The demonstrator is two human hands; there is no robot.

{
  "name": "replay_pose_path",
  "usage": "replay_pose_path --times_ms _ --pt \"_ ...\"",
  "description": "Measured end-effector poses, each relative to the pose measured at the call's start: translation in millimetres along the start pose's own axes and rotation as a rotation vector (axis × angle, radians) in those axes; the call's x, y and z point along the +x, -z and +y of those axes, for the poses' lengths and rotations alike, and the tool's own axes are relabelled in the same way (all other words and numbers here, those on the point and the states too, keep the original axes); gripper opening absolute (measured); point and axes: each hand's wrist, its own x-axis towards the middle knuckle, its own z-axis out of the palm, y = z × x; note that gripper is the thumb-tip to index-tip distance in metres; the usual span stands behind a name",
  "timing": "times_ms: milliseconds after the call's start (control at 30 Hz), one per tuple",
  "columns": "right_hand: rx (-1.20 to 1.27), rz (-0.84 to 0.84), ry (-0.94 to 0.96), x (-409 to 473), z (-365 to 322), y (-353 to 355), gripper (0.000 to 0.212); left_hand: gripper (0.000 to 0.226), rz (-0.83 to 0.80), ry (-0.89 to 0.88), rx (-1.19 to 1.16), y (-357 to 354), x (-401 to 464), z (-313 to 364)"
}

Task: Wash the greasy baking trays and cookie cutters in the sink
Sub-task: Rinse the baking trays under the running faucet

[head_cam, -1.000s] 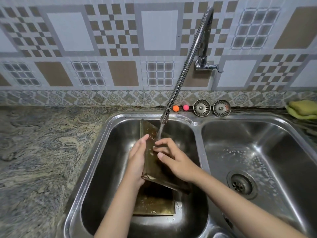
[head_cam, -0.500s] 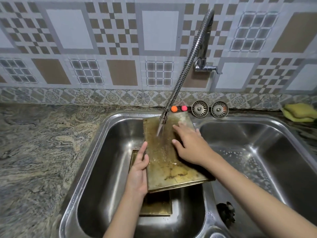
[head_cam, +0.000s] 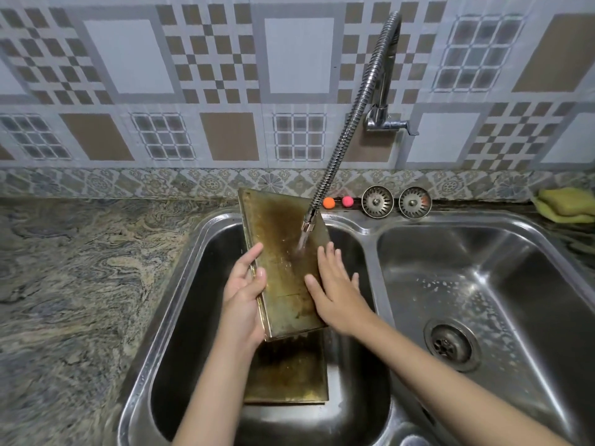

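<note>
- Half a second ago the greasy tray [head_cam: 283,268] lay flatter and lower, with the right hand [head_cam: 335,291] up near its far end. Now its far end sticks up past the back rim of the sink [head_cam: 370,226], and the right hand has slid down to its right edge.
- The left hand [head_cam: 243,289] has its grip on the tray's left edge, thumb on top and fingers behind.
- The right hand is flat and spread out. Its grip is wide and it just presses on the tray.
- Water runs from the bendy tap [head_cam: 351,123] onto the top half of the tray.
- A second tray [head_cam: 286,375] lies flat in the bottom of the left bowl, partly hidden under the held one.
- The right bowl has a drain [head_cam: 449,344] and white soap spots.
- Behind the sink sit an orange ball [head_cam: 328,202], a pink ball [head_cam: 347,201] and two metal strainers [head_cam: 377,201].
- A yellow sponge [head_cam: 565,204] rests on the counter [head_cam: 80,268] at the far right.
</note>
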Motion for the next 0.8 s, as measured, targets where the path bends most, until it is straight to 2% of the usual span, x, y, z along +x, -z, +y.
replay_pose_path --times_ms 33,167,233,433,500,567,667,733,800 --pt "0.003 0.0 -0.011 1.6 -6.4 -0.9 0.071 0.04 0.014 0.001 0.006 -3.6 -0.4 -2.8" --pt "-0.076 -0.049 0.261 -17.7 -35.8 -8.4 0.064 0.038 0.127 0.053 -0.028 -10.8 7.1 -4.1" --pt "-0.125 -0.081 0.301 -18.9 -25.9 -4.9 0.062 0.038 0.163 0.088 -0.063 -5.7 10.1 1.2" --pt "-0.234 -0.212 -0.124 23.2 11.9 22.1 0.072 0.039 0.184 0.238 -0.019 3.0 -2.3 -9.0" --pt "-0.262 -0.244 -0.115 27.4 3.1 16.9 0.072 0.04 0.162 0.3 -0.033 -6.2 -7.7 -21.8" --pt "-0.257 -0.272 -0.009 19.9 -6.4 10.2 0.067 0.039 0.178 0.335 -0.051 -7.2 -9.4 -26.8" --pt "-0.242 -0.291 0.118 3.2 2.5 11.1 0.059 0.04 0.227 0.306 -0.043 7.7 -8.4 -17.4" --pt "-0.183 -0.25 0.073 -1.2 20.7 16.9 0.059 0.041 0.278 0.282 -0.031 25.1 -6.7 -7.4" --pt "0.037 -0.154 -0.023 -3.7 35.1 23.5 0.06 0.041 0.299 0.266 -0.044 41.3 -3.8 -2.1"
